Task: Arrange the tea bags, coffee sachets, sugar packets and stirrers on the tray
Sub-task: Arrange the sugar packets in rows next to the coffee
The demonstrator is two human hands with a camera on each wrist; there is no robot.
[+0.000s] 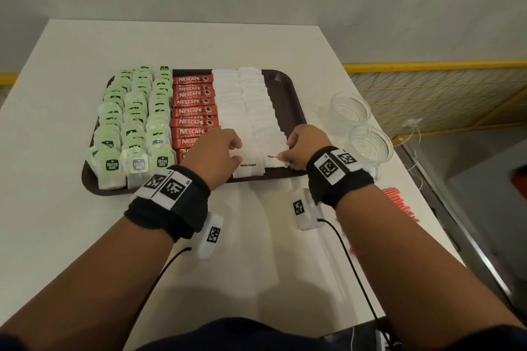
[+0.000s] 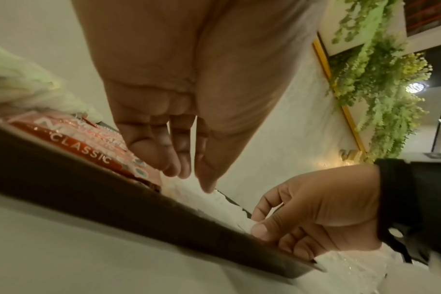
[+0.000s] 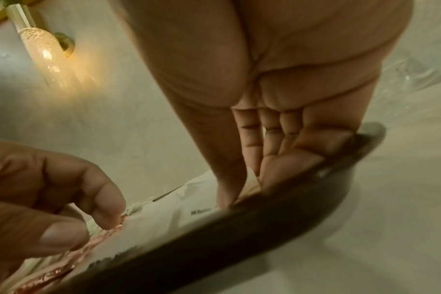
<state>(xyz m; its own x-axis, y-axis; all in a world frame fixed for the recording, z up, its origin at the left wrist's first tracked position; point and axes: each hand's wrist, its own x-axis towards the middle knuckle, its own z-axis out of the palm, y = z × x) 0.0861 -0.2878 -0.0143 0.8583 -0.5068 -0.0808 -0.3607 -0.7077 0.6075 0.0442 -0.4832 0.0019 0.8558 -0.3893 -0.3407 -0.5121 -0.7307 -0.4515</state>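
Both hands sit at the near edge of the tray [image 1: 288, 94]: our left hand [image 1: 214, 151] hovers with its fingers bent down onto the near end of the left row of sugar packets [image 1: 228, 100], the fingertips [image 2: 181, 169] touching the white paper beside the coffee sachets [image 1: 194, 111], gripping nothing that we can make out. Our right hand [image 1: 302, 148] pinches the nearest packet of the right sugar row between thumb and curled fingers, as the right wrist view shows, with the words "White Sugar" readable on the packets just beside it. On the dark brown tray we see three rows of green-tagged tea bags [image 1: 134, 122] on the left, one column of red coffee sachets in the middle, and two overlapping columns of sugar packets to their right; a bare strip of tray remains along the right side. Red stirrers [image 1: 399, 202] lie on the desk [image 1: 71, 236] near our right forearm, off the tray. Two clear glass cups [image 1: 362, 128] stand on the desk just right of the tray. The desk is plain white and set against a pale wall. To its right runs a yellow-framed panel [image 1: 427, 88] with a diagonal lattice. The left wrist view catches hanging green foliage [image 2: 378, 89] on the wall, and the right wrist view a glowing wall lamp [image 3: 45, 53].
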